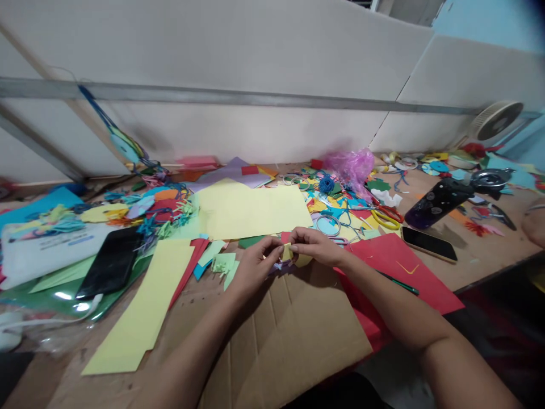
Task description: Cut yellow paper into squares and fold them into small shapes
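Observation:
My left hand (259, 262) and my right hand (315, 246) meet above the far edge of a brown cardboard sheet (289, 335). Between the fingertips of both is a small yellow paper piece (287, 251), pinched from either side. Some purple paper shows just below the fingers, partly covered by them. Beyond the hands lies a large pale yellow sheet (255, 210). Small light green paper pieces (223, 263) lie left of my left hand. Red paper (395, 261) spreads under and beside my right forearm, with a green pen (400, 282) on it.
Long yellow paper strips (149, 307) and a black phone (111, 261) with a cable are at left. Yellow-handled scissors (385, 218), a second phone (429, 244) and a dark bottle (438, 201) stand or lie at right. Paper scraps and blue yarn (326, 183) crowd the back.

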`<action>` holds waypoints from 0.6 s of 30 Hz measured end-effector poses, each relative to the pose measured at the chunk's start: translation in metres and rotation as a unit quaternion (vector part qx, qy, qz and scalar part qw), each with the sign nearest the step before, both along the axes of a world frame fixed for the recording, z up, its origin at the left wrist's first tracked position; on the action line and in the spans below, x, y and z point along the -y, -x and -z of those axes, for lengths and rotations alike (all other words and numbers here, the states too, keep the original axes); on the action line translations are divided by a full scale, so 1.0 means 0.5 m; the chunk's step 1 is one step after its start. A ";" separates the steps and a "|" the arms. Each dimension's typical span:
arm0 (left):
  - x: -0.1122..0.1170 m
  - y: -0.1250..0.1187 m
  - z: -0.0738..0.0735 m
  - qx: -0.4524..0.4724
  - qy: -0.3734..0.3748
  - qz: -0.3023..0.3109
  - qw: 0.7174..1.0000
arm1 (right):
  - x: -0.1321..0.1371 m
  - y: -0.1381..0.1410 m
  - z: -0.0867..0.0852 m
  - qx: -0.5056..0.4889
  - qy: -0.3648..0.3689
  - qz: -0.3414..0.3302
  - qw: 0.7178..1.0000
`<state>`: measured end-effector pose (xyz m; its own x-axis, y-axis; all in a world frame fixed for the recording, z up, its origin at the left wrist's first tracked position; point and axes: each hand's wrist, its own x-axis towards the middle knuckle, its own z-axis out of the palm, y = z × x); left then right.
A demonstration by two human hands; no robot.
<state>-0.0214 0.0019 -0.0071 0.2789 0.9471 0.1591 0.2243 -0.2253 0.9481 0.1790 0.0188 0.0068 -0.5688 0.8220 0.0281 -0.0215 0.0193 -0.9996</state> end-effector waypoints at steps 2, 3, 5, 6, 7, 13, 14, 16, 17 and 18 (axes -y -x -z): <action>0.001 -0.001 -0.003 0.006 0.001 -0.002 1.000 | 0.000 -0.001 0.003 -0.001 0.004 -0.002 1.000; 0.001 -0.002 -0.003 0.014 0.006 -0.003 1.000 | -0.001 -0.001 0.004 -0.002 0.005 -0.003 1.000; 0.002 -0.004 -0.003 0.043 0.030 0.000 0.999 | -0.001 0.000 0.006 -0.002 0.001 -0.004 1.000; 0.002 -0.005 -0.003 0.061 0.046 0.002 0.997 | -0.001 0.000 0.006 -0.002 -0.003 -0.004 1.000; 0.002 -0.005 -0.002 0.078 0.063 0.006 0.995 | 0.000 0.000 0.007 -0.001 -0.009 -0.003 1.000; 0.002 -0.002 -0.004 0.124 0.127 0.021 0.984 | 0.003 0.001 0.006 0.028 -0.054 0.021 0.998; 0.003 0.000 -0.006 0.121 0.131 0.023 0.984 | 0.003 0.001 0.005 0.037 -0.065 0.028 0.997; 0.003 0.002 -0.011 0.109 0.127 0.022 0.986 | 0.004 0.001 0.004 0.051 -0.083 0.036 0.995; 0.003 0.003 -0.013 0.102 0.119 0.018 0.988 | 0.005 0.002 0.004 0.055 -0.090 0.039 0.994; 0.003 0.004 -0.014 0.093 0.109 0.014 0.990 | 0.005 0.003 0.004 0.058 -0.096 0.039 0.993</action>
<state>-0.0233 0.0004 -0.0001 0.2906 0.9568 0.0027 0.0372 -0.0141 0.9992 0.1777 0.0163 0.0049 -0.5118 0.8496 0.1272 0.1018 0.2071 -0.9730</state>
